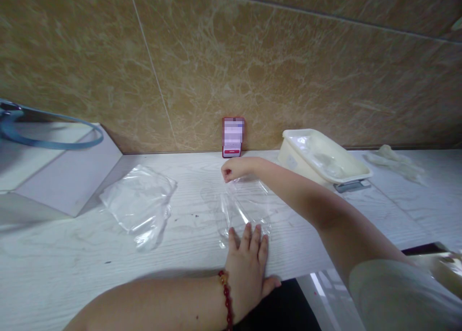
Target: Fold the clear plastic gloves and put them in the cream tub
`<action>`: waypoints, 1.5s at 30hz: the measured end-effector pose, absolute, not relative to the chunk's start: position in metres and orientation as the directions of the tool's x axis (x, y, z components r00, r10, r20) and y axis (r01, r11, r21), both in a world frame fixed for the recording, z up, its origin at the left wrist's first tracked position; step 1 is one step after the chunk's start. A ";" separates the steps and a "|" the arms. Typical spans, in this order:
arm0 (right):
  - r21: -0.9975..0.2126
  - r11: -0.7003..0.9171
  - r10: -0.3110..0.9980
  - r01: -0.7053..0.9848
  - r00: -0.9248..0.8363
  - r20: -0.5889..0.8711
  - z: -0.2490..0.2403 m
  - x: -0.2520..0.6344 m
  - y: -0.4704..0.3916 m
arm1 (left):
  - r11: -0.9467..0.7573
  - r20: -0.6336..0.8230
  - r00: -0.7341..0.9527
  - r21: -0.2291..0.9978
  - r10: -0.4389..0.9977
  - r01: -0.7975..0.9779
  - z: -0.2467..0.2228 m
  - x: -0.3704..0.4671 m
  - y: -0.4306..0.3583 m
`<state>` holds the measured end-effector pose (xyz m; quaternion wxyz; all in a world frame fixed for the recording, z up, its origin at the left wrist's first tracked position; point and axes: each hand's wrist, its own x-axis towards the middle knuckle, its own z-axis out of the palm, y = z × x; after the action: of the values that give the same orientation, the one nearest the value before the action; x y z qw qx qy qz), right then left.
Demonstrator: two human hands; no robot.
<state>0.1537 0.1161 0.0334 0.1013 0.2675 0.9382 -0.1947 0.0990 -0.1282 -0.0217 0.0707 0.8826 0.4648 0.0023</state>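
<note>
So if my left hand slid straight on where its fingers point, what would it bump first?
The clear plastic, right at your left hand's fingertips. After that, maybe your right hand or its wrist, unless they're lifted above.

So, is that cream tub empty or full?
Not empty: the cream tub is open on top, and shiny clear plastic shows inside. How full it is, I cannot tell.

The phone screen (233, 134) is blurred, and the left edge cuts off the white box (65, 170).
</note>
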 end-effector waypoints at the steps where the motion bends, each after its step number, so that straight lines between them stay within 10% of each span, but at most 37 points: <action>1: -0.304 0.784 0.468 0.541 -0.838 -0.282 0.036 0.153 0.116 | -0.557 -0.061 0.567 0.126 0.821 0.821 -0.022 0.099 -0.128; 26: -0.185 0.695 0.719 0.694 -0.670 0.188 0.011 0.132 0.128 | -0.548 0.035 0.548 0.107 0.836 0.829 -0.030 0.098 -0.127; 37: -0.096 0.726 0.684 0.681 -0.729 -0.002 -0.001 0.143 0.091 | -0.566 0.069 0.562 0.119 0.824 0.816 -0.028 0.097 -0.125; 45: -0.279 0.619 0.782 0.734 -0.541 0.309 0.002 0.186 0.077 | -0.576 0.211 0.550 0.087 0.808 0.813 -0.010 0.092 -0.118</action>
<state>0.1859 0.0769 0.0023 -0.2054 0.4329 0.8758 -0.0581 0.0924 -0.1183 -0.0097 -0.0102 0.8804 0.4601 0.1144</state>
